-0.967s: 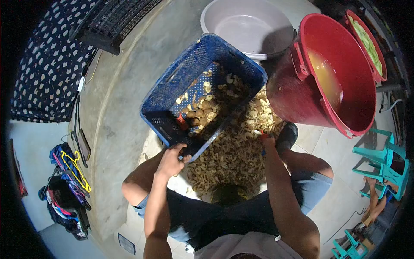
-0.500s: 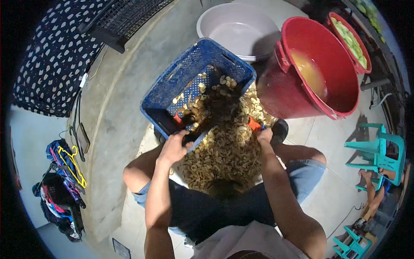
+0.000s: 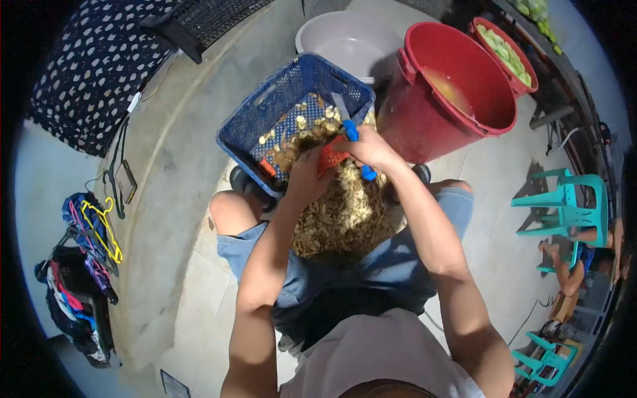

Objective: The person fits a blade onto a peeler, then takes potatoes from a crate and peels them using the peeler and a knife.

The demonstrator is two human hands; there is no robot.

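Note:
Over the near edge of a blue crate (image 3: 255,109), both hands are close together. My right hand (image 3: 371,147) is closed round a blue-handled knife (image 3: 350,129), its blade pointing up and away, and an orange tool (image 3: 332,154) lies between the hands. My left hand (image 3: 308,178) is at the orange tool's left side; its fingers are partly hidden. Small round brown and pale pieces (image 3: 285,158) lie in the crate, with another orange item (image 3: 267,167). Below the hands is a heap of sliced pale pieces (image 3: 345,222) between the legs.
A large red bucket (image 3: 424,123) with yellowish liquid stands right of the crate, a grey basin (image 3: 318,33) behind. Farther right are a red tub of green pieces (image 3: 507,56) and teal stools (image 3: 561,199). Another person's limbs (image 3: 564,272) show at the right edge.
My left hand has left the crate's edge and moved right. My right hand has risen from the heap with the knife and orange tool. The view has shifted.

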